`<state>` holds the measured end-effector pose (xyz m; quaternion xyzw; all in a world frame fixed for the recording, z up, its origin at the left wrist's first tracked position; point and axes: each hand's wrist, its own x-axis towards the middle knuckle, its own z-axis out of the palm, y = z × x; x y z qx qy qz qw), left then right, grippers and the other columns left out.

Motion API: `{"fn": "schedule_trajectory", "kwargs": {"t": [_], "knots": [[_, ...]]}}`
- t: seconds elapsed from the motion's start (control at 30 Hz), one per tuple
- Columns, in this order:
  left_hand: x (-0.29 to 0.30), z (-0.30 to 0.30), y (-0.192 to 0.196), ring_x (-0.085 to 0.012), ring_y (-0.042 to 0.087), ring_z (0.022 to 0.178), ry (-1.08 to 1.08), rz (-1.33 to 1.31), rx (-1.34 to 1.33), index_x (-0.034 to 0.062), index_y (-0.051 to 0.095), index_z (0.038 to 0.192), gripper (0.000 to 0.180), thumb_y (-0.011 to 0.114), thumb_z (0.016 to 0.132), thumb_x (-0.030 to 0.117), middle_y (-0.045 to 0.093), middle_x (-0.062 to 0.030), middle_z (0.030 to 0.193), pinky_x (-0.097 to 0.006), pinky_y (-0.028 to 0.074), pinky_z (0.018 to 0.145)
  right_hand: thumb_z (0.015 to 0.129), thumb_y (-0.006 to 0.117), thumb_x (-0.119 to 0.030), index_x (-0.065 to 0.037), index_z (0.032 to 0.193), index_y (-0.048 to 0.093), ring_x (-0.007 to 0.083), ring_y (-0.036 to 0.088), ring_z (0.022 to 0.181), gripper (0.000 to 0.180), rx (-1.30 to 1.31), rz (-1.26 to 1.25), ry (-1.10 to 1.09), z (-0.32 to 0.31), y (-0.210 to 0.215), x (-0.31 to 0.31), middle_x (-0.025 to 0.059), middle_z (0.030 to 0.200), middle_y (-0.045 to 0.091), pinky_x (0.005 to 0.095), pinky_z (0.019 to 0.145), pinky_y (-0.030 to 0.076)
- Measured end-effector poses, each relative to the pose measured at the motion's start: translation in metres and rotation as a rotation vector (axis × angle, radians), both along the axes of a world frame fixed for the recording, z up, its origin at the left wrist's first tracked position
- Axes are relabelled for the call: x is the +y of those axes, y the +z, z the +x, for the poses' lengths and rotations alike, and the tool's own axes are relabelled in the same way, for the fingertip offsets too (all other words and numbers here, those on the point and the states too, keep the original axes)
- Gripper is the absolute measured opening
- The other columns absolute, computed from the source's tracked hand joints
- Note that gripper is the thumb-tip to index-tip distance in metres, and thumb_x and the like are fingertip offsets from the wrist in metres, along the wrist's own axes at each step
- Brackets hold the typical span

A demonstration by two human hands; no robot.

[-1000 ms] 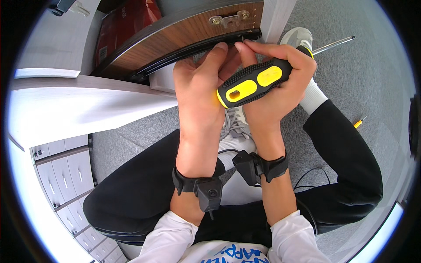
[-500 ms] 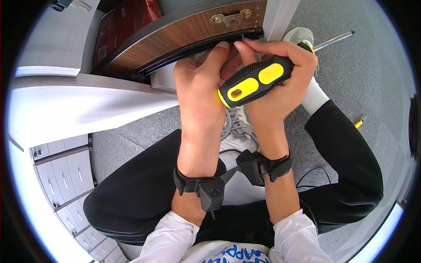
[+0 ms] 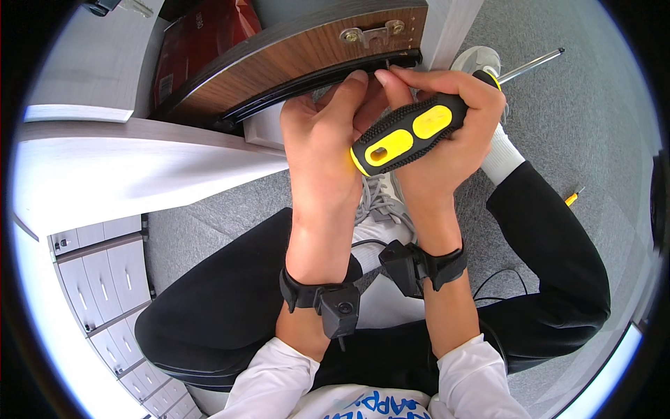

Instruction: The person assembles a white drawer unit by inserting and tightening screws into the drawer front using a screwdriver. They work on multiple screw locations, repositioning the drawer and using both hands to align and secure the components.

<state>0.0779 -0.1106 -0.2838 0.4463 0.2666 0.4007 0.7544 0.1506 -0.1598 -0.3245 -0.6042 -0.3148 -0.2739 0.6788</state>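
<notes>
In my closed right hand lies a black and yellow screwdriver, its metal shaft pointing up and to the right. That hand's thumb and forefinger pinch a small screw against the black drawer slide. The slide runs along the lower edge of a brown wood-grain drawer side. My left hand is closed at the slide, with its thumb on the slide's edge and its fingers curled below, partly hidden. Both hands nearly touch across the screwdriver's butt end.
A metal bracket with two screws sits on the drawer side. Behind it lies a red package. A white panel juts in from the left. Another yellow-handled tool rests on the grey carpet, right of my knee.
The drawer side, slide and both hands appear shifted slightly to the right in the picture. My grip on the screwdriver and the pinch at the screw stay the same.
</notes>
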Motion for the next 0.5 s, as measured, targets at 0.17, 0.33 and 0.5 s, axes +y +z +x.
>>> {"fn": "schedule_trajectory", "kwargs": {"t": [0.17,0.33,0.5], "knots": [[0.001,0.0001,0.0,-0.0166,0.072,0.085,0.006,0.028,0.046,-0.0113,0.068,0.106,0.022,0.063,0.095,0.006,0.073,-0.0163,0.099,-0.026,0.055,0.077,0.074,0.089,0.0,-0.005,0.101,0.057,0.0086,0.057,0.072,0.042,-0.07,-0.056,0.022,0.0022,-0.0008,0.0004,0.0021,0.093,0.063,0.0212,0.067,0.045],[-0.0012,-0.0002,-0.0003,-0.0176,0.072,0.088,-0.005,0.019,0.014,-0.012,0.067,0.107,0.023,0.063,0.095,0.008,0.073,-0.0175,0.101,-0.027,0.055,0.079,0.075,0.088,-0.002,-0.005,0.102,0.056,0.0105,0.055,0.075,0.042,-0.091,-0.081,-0.029,0.0005,-0.0011,-0.0002,0.0025,0.096,0.062,0.0231,0.07,0.044],[0.0,-0.0016,0.0004,-0.0178,0.072,0.09,-0.013,0.043,0.035,-0.0115,0.068,0.106,0.023,0.064,0.095,0.009,0.073,-0.0175,0.101,-0.027,0.055,0.081,0.076,0.088,-0.003,-0.006,0.103,0.055,0.0122,0.054,0.08,0.043,-0.105,-0.106,-0.071,-0.0031,-0.0008,0.001,0.0028,0.097,0.063,0.0251,0.073,0.043]]}}
